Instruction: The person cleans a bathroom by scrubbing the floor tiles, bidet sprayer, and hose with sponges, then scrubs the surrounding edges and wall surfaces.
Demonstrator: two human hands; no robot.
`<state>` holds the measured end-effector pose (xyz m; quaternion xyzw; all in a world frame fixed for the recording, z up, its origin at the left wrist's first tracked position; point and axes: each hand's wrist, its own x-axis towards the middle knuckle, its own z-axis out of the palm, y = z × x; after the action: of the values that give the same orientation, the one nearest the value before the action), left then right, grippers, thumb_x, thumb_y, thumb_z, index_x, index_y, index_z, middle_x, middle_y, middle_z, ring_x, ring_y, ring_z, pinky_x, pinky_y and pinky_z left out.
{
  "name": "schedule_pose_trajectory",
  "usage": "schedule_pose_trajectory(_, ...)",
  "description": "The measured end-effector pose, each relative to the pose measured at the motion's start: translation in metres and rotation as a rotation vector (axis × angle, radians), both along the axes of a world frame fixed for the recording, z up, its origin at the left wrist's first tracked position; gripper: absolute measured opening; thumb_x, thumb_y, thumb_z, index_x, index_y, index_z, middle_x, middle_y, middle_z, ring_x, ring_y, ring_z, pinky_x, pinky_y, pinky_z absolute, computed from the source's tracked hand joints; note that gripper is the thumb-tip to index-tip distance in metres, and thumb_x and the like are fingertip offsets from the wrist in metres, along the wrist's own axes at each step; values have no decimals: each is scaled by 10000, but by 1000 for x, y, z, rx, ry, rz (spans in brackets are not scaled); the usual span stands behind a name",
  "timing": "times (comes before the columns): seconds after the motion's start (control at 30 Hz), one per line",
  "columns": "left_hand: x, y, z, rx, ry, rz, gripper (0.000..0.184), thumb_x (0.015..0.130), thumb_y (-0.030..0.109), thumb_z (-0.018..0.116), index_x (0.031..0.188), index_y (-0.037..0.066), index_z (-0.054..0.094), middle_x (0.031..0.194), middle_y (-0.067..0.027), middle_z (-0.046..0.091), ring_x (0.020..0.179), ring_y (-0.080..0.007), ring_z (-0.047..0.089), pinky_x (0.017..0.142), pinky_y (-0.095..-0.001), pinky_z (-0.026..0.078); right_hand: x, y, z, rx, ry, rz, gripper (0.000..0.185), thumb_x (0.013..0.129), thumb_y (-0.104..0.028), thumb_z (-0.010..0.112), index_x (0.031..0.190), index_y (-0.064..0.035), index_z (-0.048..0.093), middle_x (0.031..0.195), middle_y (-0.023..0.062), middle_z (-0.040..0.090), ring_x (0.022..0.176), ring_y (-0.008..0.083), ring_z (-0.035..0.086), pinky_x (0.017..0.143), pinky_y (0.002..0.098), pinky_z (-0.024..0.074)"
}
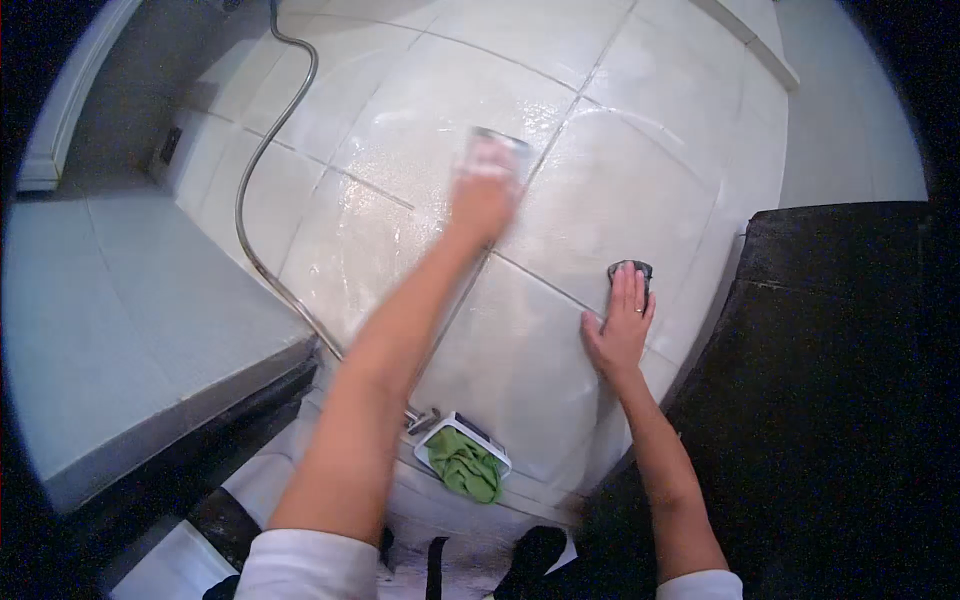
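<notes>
Pale sleeves [305, 565] lead to the left hand [482, 208], curled over a blurred pad [514, 145], and right hand [622, 338], nearly flat on a dark pad [615, 269]. Both pads, on wet tiles [400, 110], seem light, slippery, best gripped sideways.

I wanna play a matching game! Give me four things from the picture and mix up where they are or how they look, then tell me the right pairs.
1. Cloth
2. Hose
3. Dark pad
4. Tiles

A. Under the fingers of the right hand
B. Pale, with a wet shine in places
C. Green, bunched up in the white tub
D. Long and curvy, on the left side

Right pairs: 1-C, 2-D, 3-A, 4-B
</notes>
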<state>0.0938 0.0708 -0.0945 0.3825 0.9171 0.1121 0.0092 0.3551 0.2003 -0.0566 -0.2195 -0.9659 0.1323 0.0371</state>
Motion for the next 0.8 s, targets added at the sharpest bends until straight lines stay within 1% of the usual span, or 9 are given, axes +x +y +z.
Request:
schedule_pose_trajectory(0.07, 63, 33, 8, 27, 53, -242, 470, 908, 344, 419, 1259, 38, 480, 1415, -200, 344, 1352, -328, 251, 1068, -493, 240, 0, 3, -3, 3, 8, 23, 791, 738, -296, 593, 1408, -42, 259, 1469, 135, 280, 1376, 298, 211, 1089, 516, 110)
schedule_pose_trajectory(0.17, 47, 28, 6, 98, -22, -265, 489, 908, 342, 415, 1296, 45, 437, 1418, -194, 337, 1346, -345, 254, 1065, -510, 235, 1, 3, -4, -2, 5, 21, 787, 731, -285, 591, 1403, -32, 271, 1471, 139, 276, 1376, 299, 212, 1086, 518, 112)
schedule_pose_trajectory(0.27, -38, 23, 12, 28, 139, 30, 487, 933, 329, 375, 1320, 37, 420, 1425, -204, 319, 1336, -356, 264, 1080, -505, 217, -3, 1, -2, 9, -3, 15, 784, 727, -285, 586, 1399, -25, 277, 1472, 141, 275, 1375, 300, 213, 1086, 519, 110)
schedule_pose_trajectory(0.33, -53, 14, 27, 6, 45, 25, 513, 933, 342, 373, 1332, 22, 402, 1420, -219, 317, 1340, -368, 255, 1090, -508, 195, -4, 3, -2, 11, -8, 9, 783, 726, -286, 582, 1398, -22, 280, 1472, 142, 275, 1375, 302, 212, 1086, 520, 108)
schedule_pose_trajectory(0.47, 44, -18, 30, -69, -127, -57, 583, 922, 358, 404, 1375, 0, 323, 1425, -228, 302, 1355, -383, 216, 1107, -492, 170, -6, 8, -2, 21, 21, 14, 781, 724, -297, 577, 1394, -20, 287, 1470, 140, 280, 1374, 303, 215, 1084, 519, 115)
schedule_pose_trajectory(0.57, 29, -22, 25, -38, -74, -104, 568, 923, 349, 410, 1368, 2, 336, 1425, -244, 290, 1356, -384, 211, 1104, -485, 186, -4, 4, -4, 22, 10, 11, 777, 728, -308, 578, 1391, -23, 293, 1471, 134, 282, 1372, 300, 220, 1084, 514, 126)
schedule_pose_trajectory(0.63, -12, 4, 27, 4, -59, 39, 550, 918, 334, 421, 1350, -1, 368, 1432, -201, 306, 1361, -355, 213, 1105, -472, 185, -2, 4, -5, 30, 7, 10, 775, 730, -314, 579, 1390, -24, 296, 1471, 130, 281, 1372, 297, 222, 1084, 510, 131)
schedule_pose_trajectory(0.73, 9, 1, 20, -42, -18, 70, 560, 922, 337, 415, 1346, -26, 359, 1432, -205, 303, 1365, -351, 202, 1106, -477, 184, 0, 4, -2, 3, 31, 10, 776, 727, -320, 584, 1390, -31, 301, 1472, 123, 281, 1372, 285, 224, 1085, 505, 136)
schedule_pose_trajectory(0.8, 71, -29, 41, -92, -174, -2, 591, 921, 362, 409, 1347, -42, 346, 1448, -205, 268, 1370, -351, 184, 1120, -465, 152, -4, 6, 1, 7, 6, -1, 783, 719, -325, 585, 1390, -34, 306, 1472, 122, 280, 1372, 274, 225, 1089, 502, 132)
